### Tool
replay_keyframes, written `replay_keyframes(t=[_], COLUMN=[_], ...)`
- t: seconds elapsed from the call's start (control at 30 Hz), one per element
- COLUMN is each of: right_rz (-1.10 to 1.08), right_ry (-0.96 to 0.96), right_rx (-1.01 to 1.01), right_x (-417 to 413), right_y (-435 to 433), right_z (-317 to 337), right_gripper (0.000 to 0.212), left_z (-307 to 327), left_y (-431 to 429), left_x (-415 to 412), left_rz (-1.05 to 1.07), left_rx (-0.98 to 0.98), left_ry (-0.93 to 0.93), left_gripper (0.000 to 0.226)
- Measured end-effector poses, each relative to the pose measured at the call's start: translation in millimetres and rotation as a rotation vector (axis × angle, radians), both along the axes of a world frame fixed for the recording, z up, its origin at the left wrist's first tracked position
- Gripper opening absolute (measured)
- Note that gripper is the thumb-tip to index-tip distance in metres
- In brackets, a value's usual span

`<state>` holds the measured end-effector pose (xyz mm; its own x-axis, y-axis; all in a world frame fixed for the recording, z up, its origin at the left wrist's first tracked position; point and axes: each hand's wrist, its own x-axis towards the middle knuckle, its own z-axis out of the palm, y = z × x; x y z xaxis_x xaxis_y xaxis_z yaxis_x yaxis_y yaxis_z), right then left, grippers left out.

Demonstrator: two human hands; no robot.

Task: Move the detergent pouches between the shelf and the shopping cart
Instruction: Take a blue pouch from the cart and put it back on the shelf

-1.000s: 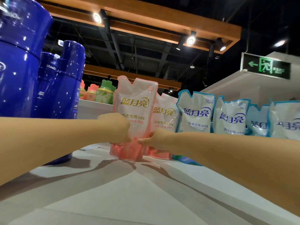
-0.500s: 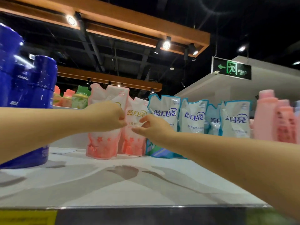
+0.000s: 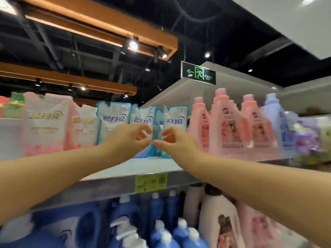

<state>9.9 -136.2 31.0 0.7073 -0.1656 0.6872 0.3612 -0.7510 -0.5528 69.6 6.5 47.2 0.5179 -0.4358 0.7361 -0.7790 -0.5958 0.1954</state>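
Both hands, left hand (image 3: pixel 129 138) and right hand (image 3: pixel 176 140), reach with each grip narrow and empty before four blue pouches (image 3: pixel 141 120) upright on the shelf (image 3: pixel 111 172), two pink pouches (image 3: pixel 44 122) standing left of the grips.

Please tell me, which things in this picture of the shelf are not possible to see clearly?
- Head view, price label: the print is blurred, unreadable.
- Blue pouches: lower parts are hidden behind the left hand and right hand; contact cannot be told.
- Purple bottles: smeared by motion blur.
- Shopping cart: not in view.
- Pink bottles: label text too blurred.
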Motion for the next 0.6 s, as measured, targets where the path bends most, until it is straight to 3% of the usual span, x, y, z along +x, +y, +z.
replay_keyframes(t=[0.3,0.43,0.6], right_rz=[-0.315,-0.387,-0.652], right_ry=[-0.016,0.104,0.045], right_rx=[0.293,0.456,0.420], right_x=[-215,-301,-383], right_y=[-170,-246,-346], right_z=[-63,-80,-122], right_gripper=[0.020,0.015,0.009], left_z=[-55,-80,-117], left_y=[-201,-300,-435], left_x=[-158,-226,-297], left_rz=[-0.554,-0.775,-1.019], left_rx=[-0.045,-0.080,-0.102], left_ry=[0.085,0.203,0.286], left_gripper=[0.004,0.007,0.011])
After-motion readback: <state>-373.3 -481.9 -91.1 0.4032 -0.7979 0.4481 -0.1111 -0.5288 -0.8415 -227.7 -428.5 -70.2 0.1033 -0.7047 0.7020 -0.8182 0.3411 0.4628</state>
